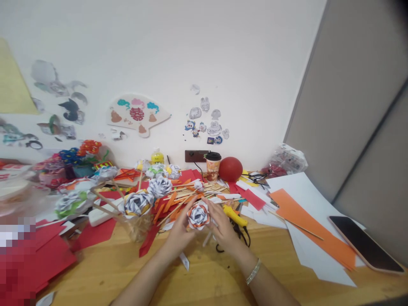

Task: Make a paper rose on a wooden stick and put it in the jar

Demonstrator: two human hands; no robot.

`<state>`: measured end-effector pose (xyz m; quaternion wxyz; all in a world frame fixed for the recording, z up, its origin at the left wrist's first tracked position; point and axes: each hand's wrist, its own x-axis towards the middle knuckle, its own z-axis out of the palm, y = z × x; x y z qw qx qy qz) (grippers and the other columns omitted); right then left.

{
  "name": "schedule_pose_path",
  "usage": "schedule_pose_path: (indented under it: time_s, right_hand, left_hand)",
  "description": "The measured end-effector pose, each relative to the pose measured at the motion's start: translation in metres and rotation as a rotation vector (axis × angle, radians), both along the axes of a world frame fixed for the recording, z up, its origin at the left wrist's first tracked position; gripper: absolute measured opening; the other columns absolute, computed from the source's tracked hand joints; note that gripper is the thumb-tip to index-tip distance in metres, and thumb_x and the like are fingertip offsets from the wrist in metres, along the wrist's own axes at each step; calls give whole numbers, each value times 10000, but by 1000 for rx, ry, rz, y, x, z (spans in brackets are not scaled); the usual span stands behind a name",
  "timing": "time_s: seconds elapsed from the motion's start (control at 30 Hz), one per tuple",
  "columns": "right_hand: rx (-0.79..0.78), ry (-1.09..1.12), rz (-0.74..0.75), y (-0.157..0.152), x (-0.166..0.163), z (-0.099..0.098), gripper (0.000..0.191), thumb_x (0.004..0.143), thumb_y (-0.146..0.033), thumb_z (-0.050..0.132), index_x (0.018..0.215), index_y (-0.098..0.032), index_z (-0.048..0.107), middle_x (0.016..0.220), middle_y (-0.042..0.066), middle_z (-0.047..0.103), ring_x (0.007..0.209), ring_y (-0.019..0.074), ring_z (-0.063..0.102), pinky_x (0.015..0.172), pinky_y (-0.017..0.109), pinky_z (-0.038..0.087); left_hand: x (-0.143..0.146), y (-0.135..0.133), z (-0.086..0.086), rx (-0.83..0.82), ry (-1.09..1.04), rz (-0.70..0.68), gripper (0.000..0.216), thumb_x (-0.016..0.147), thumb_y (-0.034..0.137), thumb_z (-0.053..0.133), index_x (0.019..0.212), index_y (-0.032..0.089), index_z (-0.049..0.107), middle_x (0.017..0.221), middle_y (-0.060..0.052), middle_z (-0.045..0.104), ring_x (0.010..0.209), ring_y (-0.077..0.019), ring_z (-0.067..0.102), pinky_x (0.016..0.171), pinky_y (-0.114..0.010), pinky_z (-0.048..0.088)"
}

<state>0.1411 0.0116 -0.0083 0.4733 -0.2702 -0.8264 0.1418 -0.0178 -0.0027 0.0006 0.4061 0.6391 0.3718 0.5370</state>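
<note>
Between my two hands is a paper flower (199,215) with white folded petals and orange at its outer edge, facing up toward me. My left hand (179,231) curves round its left side, fingers touching the rim. From the right, my right hand (223,225) closes on the other side with its fingers against the petals. The underside of the flower is hidden. A yellow glue gun (235,216) lies just beyond my right hand, its black cord trailing on the table. Wooden sticks (185,193) and orange paper strips lie behind the flower.
Left of my hands, a clear cup (137,227) holds finished paper flowers (138,203) on sticks. Red paper (54,250) covers the left. At right lie white sheets, orange paper (312,229) and a phone (365,243). A lidded coffee cup (213,165) and red balloon (230,169) stand behind.
</note>
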Motion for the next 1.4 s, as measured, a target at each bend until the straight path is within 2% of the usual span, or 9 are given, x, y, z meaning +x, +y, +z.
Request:
schedule_pose_path:
  time_s: [0.13, 0.3, 0.5, 0.67, 0.8, 0.93, 1.1, 1.27, 1.4]
  right_hand:
    - [46, -49, 3, 0, 0, 2, 480, 907, -392, 297, 1359, -237, 255, 1347, 69, 393, 1222, 209, 360, 1000, 388, 308]
    - [115, -34, 32, 2, 4, 4, 449, 901, -410, 303, 1315, -242, 348, 1264, 74, 486, 1118, 219, 456, 931, 390, 369]
    - [171, -53, 37, -1, 4, 6, 419, 910, -335, 320, 1319, -249, 340, 1231, 69, 515, 1068, 213, 478, 885, 393, 398]
    - [225, -87, 44, -1, 4, 5, 441, 902, -253, 348, 1339, -232, 297, 1233, 77, 515, 1068, 207, 475, 880, 392, 408]
    - [181, -55, 1, -1, 3, 4, 386, 892, -276, 373, 1272, -215, 403, 1201, 80, 532, 1046, 213, 479, 874, 390, 409]
    - [132, 73, -141, -3, -2, 0, 349, 860, -340, 451, 1183, -212, 478, 1085, 83, 579, 1003, 219, 502, 845, 384, 421]
    - [199, 125, -289, -7, -6, -5, 312, 822, -315, 523, 1110, -198, 510, 996, 86, 591, 937, 223, 519, 800, 384, 437]
    - [285, 55, -303, -10, -2, -4, 273, 848, -197, 463, 1114, -200, 525, 962, 74, 592, 910, 206, 515, 810, 387, 420]
    - [309, 44, -290, -10, -1, -3, 303, 846, -181, 465, 1136, -231, 535, 933, 61, 572, 873, 189, 509, 744, 352, 439]
  left_hand:
    - [-2, -2, 2, 52, 96, -24, 668, 666, 249, 657, 1275, 196, 388, 1376, -99, 361, 1283, -254, 280, 1042, -343, 252]
    - [-4, -3, -2, 136, 219, -44, 607, 701, 157, 558, 1272, 179, 357, 1341, -116, 392, 1242, -247, 340, 1035, -379, 260]
    - [-7, -5, -7, 192, 342, -44, 525, 725, 117, 481, 1228, 174, 338, 1263, -140, 451, 1164, -243, 419, 979, -390, 325]
    - [-8, -8, -5, 146, 337, -61, 471, 723, 139, 512, 1172, 175, 375, 1193, -137, 494, 1092, -242, 469, 931, -374, 363]
    - [-3, -3, -7, 98, 165, -3, 514, 668, 159, 615, 1133, 201, 398, 1145, -102, 508, 1094, -242, 462, 928, -353, 364]
    - [0, 7, -7, 49, -119, 70, 517, 592, 208, 713, 1038, 210, 452, 1039, -63, 529, 1018, -243, 509, 857, -354, 419]
    - [-2, 10, -4, -107, -312, -127, 408, 669, 302, 672, 1039, 177, 553, 1101, -103, 567, 1061, -278, 496, 858, -379, 430]
    - [2, 1, 1, -234, -593, -296, 373, 767, 328, 580, 1123, 231, 528, 1106, -78, 597, 1048, -247, 530, 890, -393, 418]
    - [2, 1, 3, -269, -691, -348, 265, 796, 279, 554, 1057, 235, 564, 1073, -62, 621, 1019, -214, 555, 907, -380, 408]
